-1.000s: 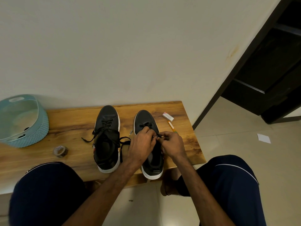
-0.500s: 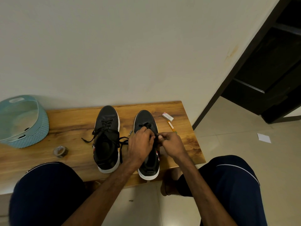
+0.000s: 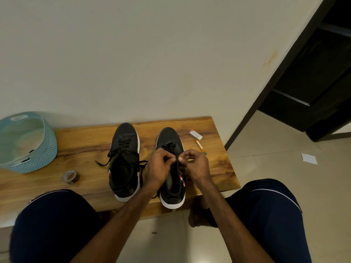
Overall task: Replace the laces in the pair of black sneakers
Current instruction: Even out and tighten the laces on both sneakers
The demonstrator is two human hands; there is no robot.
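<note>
The left sneaker (image 3: pixel 124 162) and right sneaker (image 3: pixel 169 136), matte black over white rubber soles, stand side by side on the grained wooden bench (image 3: pixel 85 147). Above the right sneaker's opening, the left hand (image 3: pixel 158 168) and right hand (image 3: pixel 196 166), fingers curled, pinch a thin, flat black lace (image 3: pixel 177 165) between them. A ribbed pale-blue basket (image 3: pixel 38 158) sits far left.

Two black sneakers with white soles, side by side on wooden bench (image 3: pixel 85 149), toes toward far wall. Left sneaker (image 3: pixel 124 162) on left, loose laces (image 3: pixel 121 149) spilling both sides. Right sneaker (image 3: pixel 169 136) with black lace (image 3: pixel 171 145) threaded near toe, pulled up.
</note>
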